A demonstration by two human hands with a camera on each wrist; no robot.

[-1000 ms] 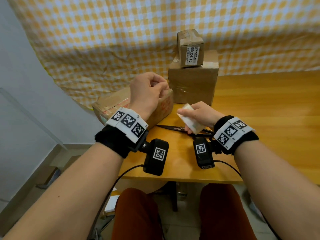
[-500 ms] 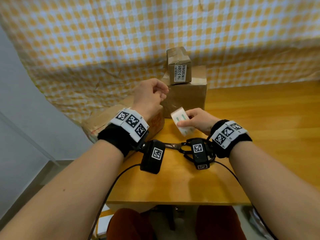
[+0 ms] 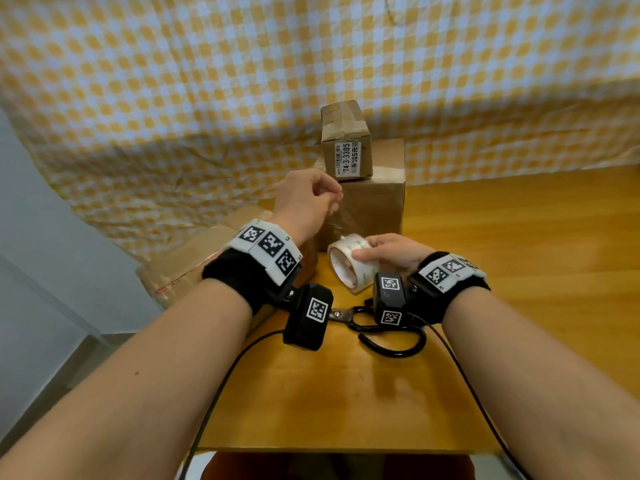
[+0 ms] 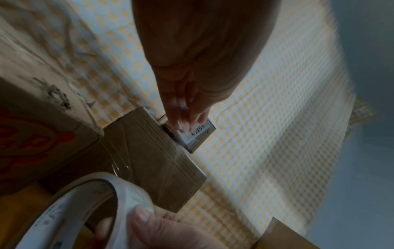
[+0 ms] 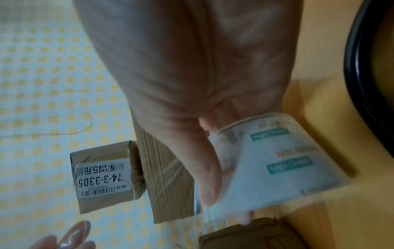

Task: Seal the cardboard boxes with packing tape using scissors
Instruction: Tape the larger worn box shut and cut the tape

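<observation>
My right hand (image 3: 377, 252) grips a white roll of clear packing tape (image 3: 348, 263) (image 5: 275, 161) (image 4: 70, 212) just above the table. Above and left of it, my left hand (image 3: 325, 200) pinches the free end of the tape strip (image 3: 341, 220), which stretches from the roll up to the fingertips (image 4: 183, 116). Black-handled scissors (image 3: 384, 327) lie shut on the table under my wrists, partly hidden by the wrist cameras. A flat cardboard box (image 3: 194, 265) lies at the table's left edge under my left wrist.
A medium cardboard box (image 3: 374, 206) stands behind the hands with a small labelled box (image 3: 346, 143) on top. A yellow checked cloth (image 3: 173, 98) hangs behind. The wooden table (image 3: 519, 254) stretches to the right and front; its left edge drops to the floor.
The right hand has turned the roll so its hollow core faces left. The left hand has drawn the tape end up and away from the roll. The head view has tilted up.
</observation>
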